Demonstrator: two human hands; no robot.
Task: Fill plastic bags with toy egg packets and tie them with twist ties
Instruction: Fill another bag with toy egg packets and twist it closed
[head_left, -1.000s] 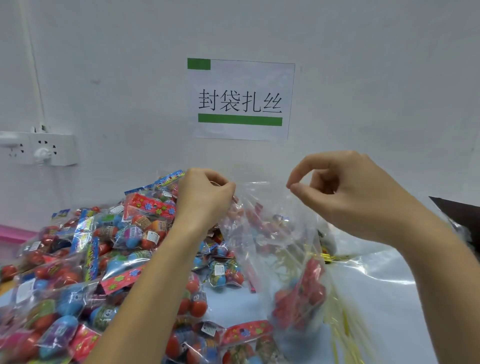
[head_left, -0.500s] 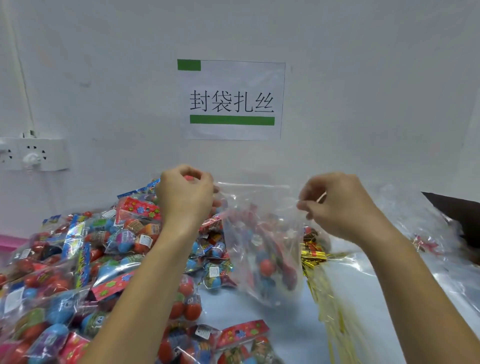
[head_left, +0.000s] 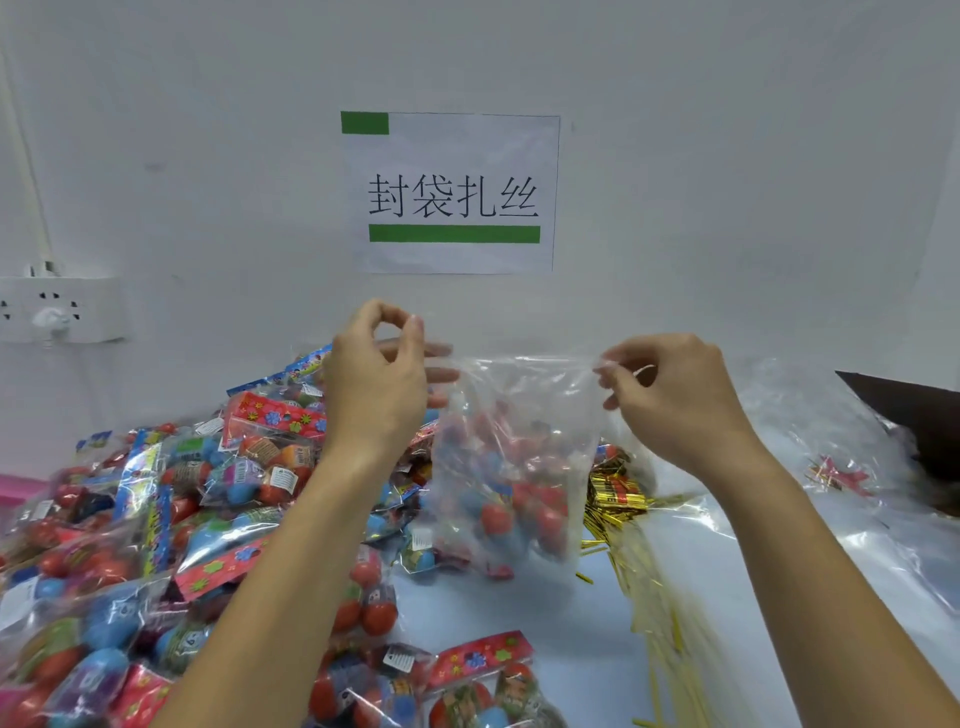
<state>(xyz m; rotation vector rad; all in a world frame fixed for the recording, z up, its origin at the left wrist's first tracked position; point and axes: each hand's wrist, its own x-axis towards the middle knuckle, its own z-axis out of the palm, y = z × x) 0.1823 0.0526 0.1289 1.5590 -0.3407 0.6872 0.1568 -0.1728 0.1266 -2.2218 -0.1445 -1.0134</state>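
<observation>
We've got the clear plastic bag (head_left: 519, 457) held up off the pale blue bench (head_left: 587, 649), right under the white paper sign with green bars (head_left: 452, 192). Our left hand (head_left: 374, 384) has thumb and forefinger curled together at the bag's left top corner, looks like a pinch on the film. Our right hand (head_left: 675, 400) pinches the right top edge. Red and blue toy eggs sit low inside. The heap of toy egg packets (head_left: 156, 519) lies left of the bag, gold twist ties (head_left: 623, 499) just right of it.
</observation>
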